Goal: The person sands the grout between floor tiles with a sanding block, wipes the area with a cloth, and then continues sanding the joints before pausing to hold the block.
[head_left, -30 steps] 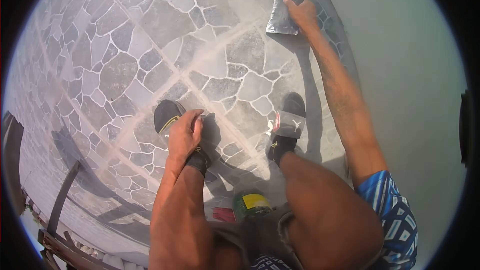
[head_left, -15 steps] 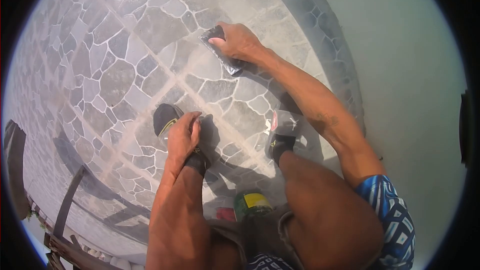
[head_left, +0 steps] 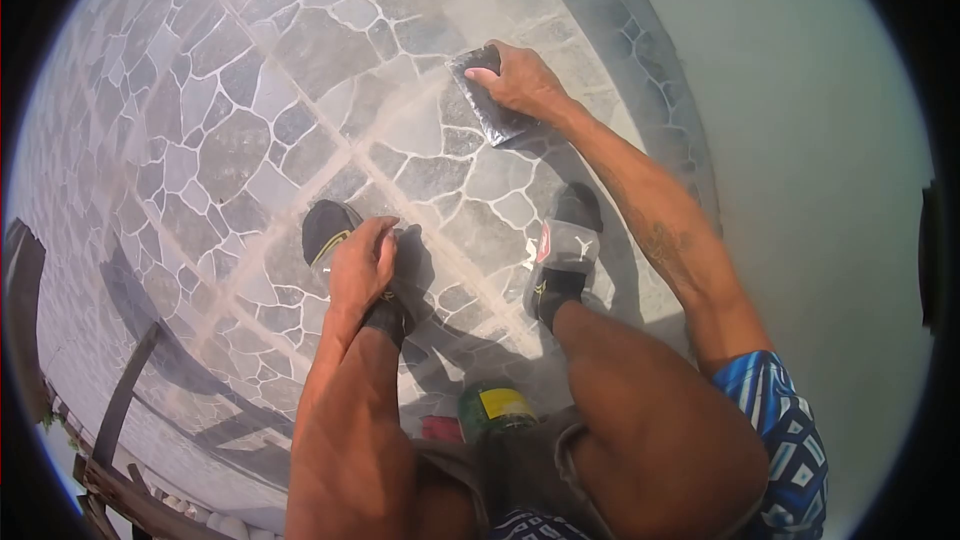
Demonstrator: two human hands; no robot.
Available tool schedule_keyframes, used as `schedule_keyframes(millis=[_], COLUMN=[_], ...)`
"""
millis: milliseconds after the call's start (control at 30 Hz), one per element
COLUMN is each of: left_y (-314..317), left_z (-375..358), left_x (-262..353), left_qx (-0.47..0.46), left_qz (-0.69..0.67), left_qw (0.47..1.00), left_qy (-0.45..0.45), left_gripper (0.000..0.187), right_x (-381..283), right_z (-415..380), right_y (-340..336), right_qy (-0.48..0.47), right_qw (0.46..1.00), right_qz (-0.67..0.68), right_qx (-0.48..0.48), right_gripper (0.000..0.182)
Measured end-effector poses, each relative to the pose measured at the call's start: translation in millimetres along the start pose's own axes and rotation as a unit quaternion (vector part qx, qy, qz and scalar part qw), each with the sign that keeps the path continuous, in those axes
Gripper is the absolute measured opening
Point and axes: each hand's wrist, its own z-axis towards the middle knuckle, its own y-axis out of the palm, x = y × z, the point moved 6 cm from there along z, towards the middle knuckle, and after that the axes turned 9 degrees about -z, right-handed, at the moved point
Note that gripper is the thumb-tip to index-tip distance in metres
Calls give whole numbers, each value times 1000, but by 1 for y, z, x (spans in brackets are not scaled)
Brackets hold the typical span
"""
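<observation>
Left hand (head_left: 362,265) curled shut, resting on the left foot's dark slipper (head_left: 325,228), right hand (head_left: 522,80) at one o'clock gripping a flat grey pad (head_left: 487,100), pad pressed on the stone-patterned tiled floor (head_left: 240,140), green-lidded can (head_left: 497,408) at six o'clock.

A stone-patterned tiled floor (head_left: 250,140) carries a grey pad (head_left: 490,105), two sandalled feet (head_left: 565,250) and a can (head_left: 497,408).

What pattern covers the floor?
Grey irregular stones with pale joints on the floor; head view.
</observation>
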Motion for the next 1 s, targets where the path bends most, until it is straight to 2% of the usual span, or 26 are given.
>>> schedule_keyframes(millis=[33, 67, 133, 200, 300, 400, 433, 467, 533, 600, 700, 733, 833, 933, 1000], left_y=[0, -1, -1, -2, -2, -2, -1, -1, -1, -2, -1, -1, 0, 0, -1], left_z=[-1, -2, -4, -4, -3, -2, -3, -3, -2, -2, -2, -1, -5, -2, -2], left_x=[1, 0, -3, -2, 0, 0, -1, -1, -1, 0, -3, -2, -2, -1, -1], left_qx=[-3, -2, 4, 12, 16, 7, 7, 8, 7, 8, 16, 15, 9, 13, 12], left_qz=[-3, -6, -22, -26, -17, -10, -15, -20, -21, -13, 0, -4, -8, -6, -6], left_qw=[1000, 1000, 999, 999, 1000, 1000, 1000, 1000, 1000, 1000, 1000, 1000, 1000, 1000, 1000], left_qy=[-5, -11, -25, -20, -1, 0, 1, 3, 2, 10, 22, 16, -1, 7, 2], left_gripper=[19, 19, 19, 19, 19, 19, 19, 20, 20, 20, 20, 20, 19, 19, 19], right_x=[-6, 9, 73, 138, 153, 134, 149, 165, 159, 131, 94, 71, 52, 18, 19], right_z=[-4, 0, 14, 25, 26, 39, 37, 34, 30, 23, 11, 4, -1, -20, -12], right_y=[1, -9, -33, -48, -48, -42, -41, -44, -51, -54, -54, -68, -41, 4, 0], right_qy=[-22, 15, 137, 254, 219, 54, 126, 194, 223, 152, 26, 30, -82, -182, -149], right_qw=[999, 1000, 985, 955, 958, 985, 987, 966, 957, 986, 987, 981, 952, 918, 908], right_qz=[-10, 21, 88, 145, 120, -105, 24, 152, 178, -26, -119, -155, -262, -315, -337], right_qx=[-22, -5, 63, 57, 138, 124, 99, 74, 52, 57, 103, 116, 132, 159, 198], right_gripper=[55, 60, 65, 67, 66, 66, 66, 65, 62, 55, 46, 33, 24, 16, 13])
